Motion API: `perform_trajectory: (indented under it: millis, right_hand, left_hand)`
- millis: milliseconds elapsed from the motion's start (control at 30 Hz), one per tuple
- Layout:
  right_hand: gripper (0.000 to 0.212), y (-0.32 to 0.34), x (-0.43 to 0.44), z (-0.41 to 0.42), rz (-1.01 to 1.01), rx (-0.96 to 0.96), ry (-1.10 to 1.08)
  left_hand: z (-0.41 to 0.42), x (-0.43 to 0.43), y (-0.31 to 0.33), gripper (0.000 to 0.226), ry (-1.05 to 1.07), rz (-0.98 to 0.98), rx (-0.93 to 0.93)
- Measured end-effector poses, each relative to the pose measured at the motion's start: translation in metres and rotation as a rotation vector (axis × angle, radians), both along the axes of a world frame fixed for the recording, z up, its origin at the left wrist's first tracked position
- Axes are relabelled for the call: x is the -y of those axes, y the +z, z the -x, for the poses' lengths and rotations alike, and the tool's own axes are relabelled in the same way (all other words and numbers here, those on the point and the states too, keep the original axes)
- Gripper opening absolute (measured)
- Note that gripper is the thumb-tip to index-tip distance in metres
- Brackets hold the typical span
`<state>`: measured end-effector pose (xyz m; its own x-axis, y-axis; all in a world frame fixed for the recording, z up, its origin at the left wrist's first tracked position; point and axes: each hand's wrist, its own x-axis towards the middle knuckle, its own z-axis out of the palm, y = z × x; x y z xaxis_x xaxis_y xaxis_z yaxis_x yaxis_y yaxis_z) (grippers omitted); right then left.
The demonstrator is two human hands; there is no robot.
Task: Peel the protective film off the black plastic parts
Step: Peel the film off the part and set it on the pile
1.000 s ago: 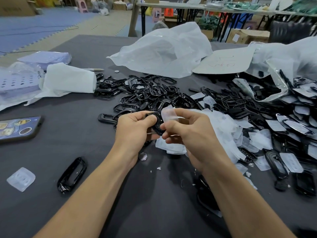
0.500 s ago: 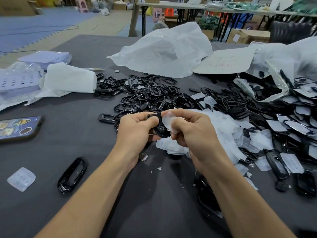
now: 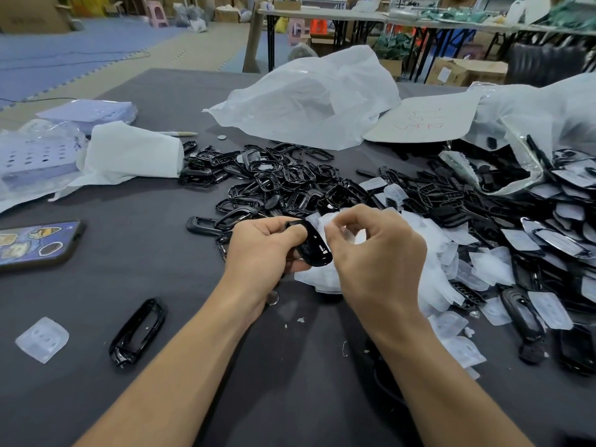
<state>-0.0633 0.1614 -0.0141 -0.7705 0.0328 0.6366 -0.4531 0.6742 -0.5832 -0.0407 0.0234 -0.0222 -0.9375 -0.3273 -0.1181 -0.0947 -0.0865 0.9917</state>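
The left hand point(image 3: 264, 250) grips a black plastic part point(image 3: 314, 246). Its fingers point(image 3: 295, 233) are curled round the part's left edge, and the part is held up above the worktop point(image 3: 145, 269), in the middle of the view. The right hand point(image 3: 377, 253) pinches a small bit of clear film point(image 3: 319, 222) between thumb and first finger, just beside the top of the part.

A second ago the film stood up from the part and covered some of it. Now the film is pulled over to the right, and the shiny black face of the part is bare. So this part looks almost done, or done.

Some things are hard to see. The film is thin and pale, and white peeled films point(image 3: 435, 269) lie right behind it, so I cannot tell if its last corner is stuck to the part or free. The right hand hides the part's far right edge. The left palm hides the part's back.

Far behind the hands lies a heap of bare black frames point(image 3: 283, 185). On the right is a big heap of covered parts point(image 3: 554, 240), cut off at the edge, so a lot of peeling is left.
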Motion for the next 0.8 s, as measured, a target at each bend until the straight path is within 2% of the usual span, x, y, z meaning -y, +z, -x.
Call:
perform_trajectory:
  millis: [100, 167, 267, 400, 467, 567, 600, 667, 700, 800]
  right_hand:
    - [0.011, -0.004, 0.006, -0.003, -0.081, -0.100, 0.058]
    - [0.003, -0.002, 0.008, -0.006, 0.029, 0.027, 0.186]
    - [0.005, 0.002, 0.008, -0.006, 0.202, 0.256, 0.339]
    - [0.020, 0.001, 0.006, -0.002, 0.368, 0.306, 0.296]
    - [0.017, 0.000, 0.007, -0.002, 0.414, 0.290, 0.277]
    - [0.032, 0.000, 0.005, -0.001, 0.497, 0.331, 0.335]
    - [0.030, 0.001, 0.005, 0.001, 0.506, 0.362, 0.352]
    - [0.011, 0.001, 0.004, 0.005, 0.514, 0.433, 0.387]
    - [0.011, 0.001, 0.004, 0.005, 0.539, 0.476, 0.406]
    - [0.028, -0.001, 0.003, 0.009, 0.698, 0.563, 0.434]
  left_hand:
    - [0.000, 0.000, -0.001, 0.012, 0.005, -0.008, -0.008]
    - [0.001, 0.002, -0.001, 0.012, 0.026, -0.040, -0.020]
    - [0.003, 0.003, 0.000, 0.017, 0.043, -0.095, -0.049]
    - [0.002, 0.000, 0.006, 0.027, 0.010, -0.162, -0.098]
    - [0.001, 0.001, 0.007, 0.031, 0.002, -0.187, -0.121]
    - [0.000, 0.003, 0.008, 0.033, -0.012, -0.195, -0.146]
    - [0.000, 0.003, 0.009, 0.031, -0.011, -0.192, -0.152]
    - [0.000, 0.002, 0.009, 0.030, -0.012, -0.182, -0.160]
    - [-0.001, 0.002, 0.010, 0.031, -0.017, -0.176, -0.163]
    - [-0.001, 0.002, 0.009, 0.031, -0.034, -0.170, -0.166]
